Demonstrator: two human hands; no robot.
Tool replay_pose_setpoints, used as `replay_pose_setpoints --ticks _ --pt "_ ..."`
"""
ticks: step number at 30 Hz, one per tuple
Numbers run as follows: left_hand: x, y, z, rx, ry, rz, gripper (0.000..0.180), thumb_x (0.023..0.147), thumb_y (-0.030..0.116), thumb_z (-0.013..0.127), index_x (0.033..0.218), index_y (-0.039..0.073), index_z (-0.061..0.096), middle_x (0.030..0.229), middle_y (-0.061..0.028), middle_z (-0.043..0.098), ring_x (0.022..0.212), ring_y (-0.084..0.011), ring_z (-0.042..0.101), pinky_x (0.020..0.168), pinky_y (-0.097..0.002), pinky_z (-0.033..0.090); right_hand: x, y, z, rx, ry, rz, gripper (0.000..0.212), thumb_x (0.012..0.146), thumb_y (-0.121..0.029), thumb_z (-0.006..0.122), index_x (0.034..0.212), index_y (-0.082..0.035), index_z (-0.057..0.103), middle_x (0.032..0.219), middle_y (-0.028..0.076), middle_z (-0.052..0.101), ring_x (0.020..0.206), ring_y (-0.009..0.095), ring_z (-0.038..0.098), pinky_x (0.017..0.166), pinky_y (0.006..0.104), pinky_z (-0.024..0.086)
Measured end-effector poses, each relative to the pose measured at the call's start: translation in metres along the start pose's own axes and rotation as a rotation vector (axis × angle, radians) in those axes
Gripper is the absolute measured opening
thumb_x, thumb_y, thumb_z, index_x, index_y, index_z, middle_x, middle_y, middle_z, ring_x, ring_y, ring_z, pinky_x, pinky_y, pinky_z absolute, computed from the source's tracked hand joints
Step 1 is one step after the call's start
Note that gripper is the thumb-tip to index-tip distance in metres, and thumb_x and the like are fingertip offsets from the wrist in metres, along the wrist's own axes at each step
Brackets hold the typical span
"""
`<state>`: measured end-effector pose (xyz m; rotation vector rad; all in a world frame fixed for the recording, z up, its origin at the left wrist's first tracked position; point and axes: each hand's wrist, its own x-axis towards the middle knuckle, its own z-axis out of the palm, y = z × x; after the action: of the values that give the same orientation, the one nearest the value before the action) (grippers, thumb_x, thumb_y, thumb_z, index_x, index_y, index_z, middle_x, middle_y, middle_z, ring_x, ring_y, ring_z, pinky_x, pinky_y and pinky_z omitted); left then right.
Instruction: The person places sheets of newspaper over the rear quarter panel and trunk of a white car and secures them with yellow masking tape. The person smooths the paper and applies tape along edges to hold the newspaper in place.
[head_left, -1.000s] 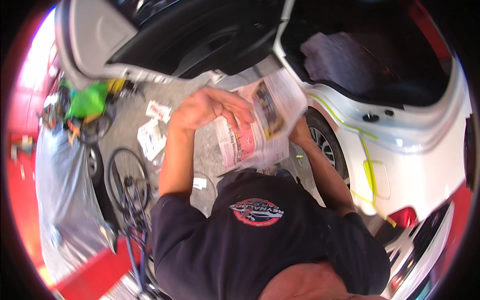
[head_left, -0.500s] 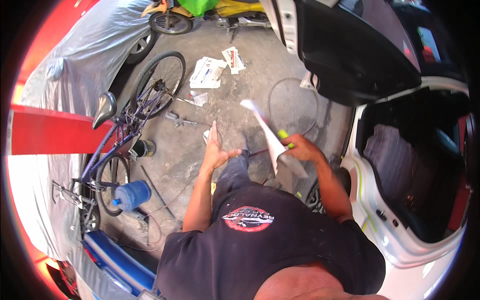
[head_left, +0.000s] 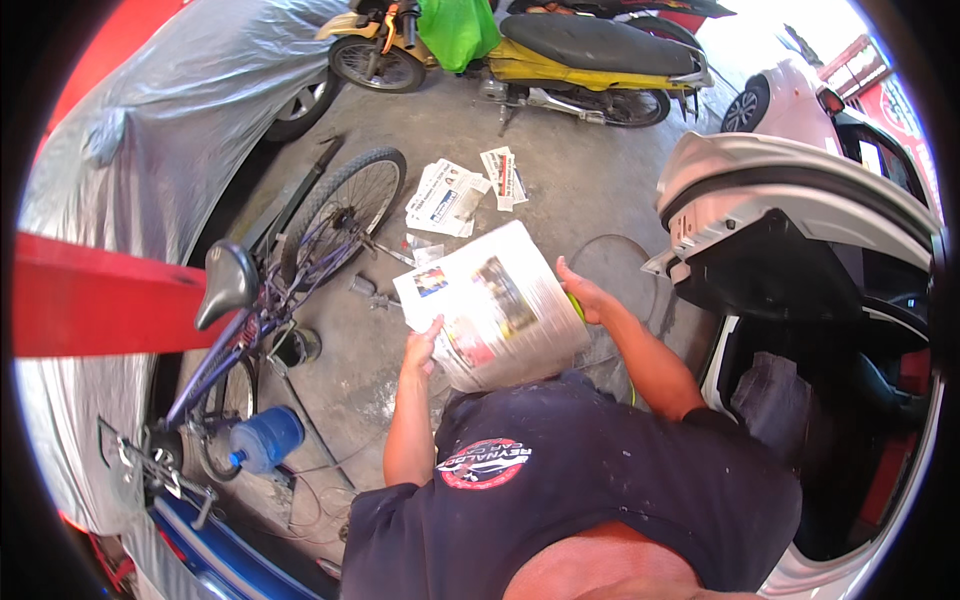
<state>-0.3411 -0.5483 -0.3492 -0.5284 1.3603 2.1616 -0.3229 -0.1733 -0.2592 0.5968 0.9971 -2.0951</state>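
Observation:
A spread newspaper sheet (head_left: 505, 300) is held up in front of my body, tilted, with printed pictures on the side I see. My left hand (head_left: 423, 345) pinches its lower left edge, the thumb on top. At the right edge is my right hand (head_left: 590, 295), its fingers partly hidden behind the paper. A small yellow-green object (head_left: 575, 306) sits between that palm and the paper; its kind cannot be made out. More newspapers (head_left: 447, 197) lie on the floor beyond the sheet.
On the left stand a purple bicycle (head_left: 345, 215) and a covered car (head_left: 170, 130); a blue water jug (head_left: 267, 440) lies below. A spray gun (head_left: 372, 291) rests on the floor. Ahead is a yellow motorcycle (head_left: 590, 70). To the right, a white car's raised hatch (head_left: 790, 165) hangs over its open trunk.
My left hand, empty and open before, has taken hold of the newspaper's left edge. The folded sheet from my right hand is now spread between both hands. The view has shifted, showing more ahead.

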Motion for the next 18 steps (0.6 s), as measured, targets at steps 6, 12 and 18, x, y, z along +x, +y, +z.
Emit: replay_pose_setpoints --ticks 6,12,18 --pt "0.118 0.070 -0.012 0.096 -0.004 0.052 0.056 0.098 0.027 0.073 0.141 -0.004 0.053 0.133 -0.0164 0.066 0.116 -0.0275 0.067 0.097 -0.0409 0.056 0.112 -0.033 -0.032 -0.790 0.234 0.012 0.052 0.096 -0.039 0.074 0.130 0.000 0.068 0.119 0.012 0.072 0.105 0.022 0.068 0.087 0.0425 0.055" --pt "0.258 0.013 0.007 0.968 0.764 0.264 0.070 0.093 0.048 0.071 0.140 -0.003 0.056 0.127 -0.0280 0.068 0.119 -0.0389 0.065 0.102 -0.0441 0.049 0.263 -0.076 -0.170 -0.339 0.746 -0.229 0.028 0.091 -0.017 0.078 0.114 0.000 0.074 0.099 0.005 0.073 0.081 0.017 0.065 0.071 0.0386 0.053" --pt "0.468 -0.073 -0.038 0.959 0.509 0.079 0.038 0.095 0.040 0.069 0.109 0.005 0.078 0.100 -0.0178 0.077 0.095 -0.0328 0.075 0.090 -0.0439 0.056 0.476 -0.149 -0.358 0.017 0.874 -0.286 0.037 0.097 -0.017 0.074 0.127 0.001 0.064 0.115 0.011 0.071 0.097 0.023 0.067 0.083 0.0434 0.056"
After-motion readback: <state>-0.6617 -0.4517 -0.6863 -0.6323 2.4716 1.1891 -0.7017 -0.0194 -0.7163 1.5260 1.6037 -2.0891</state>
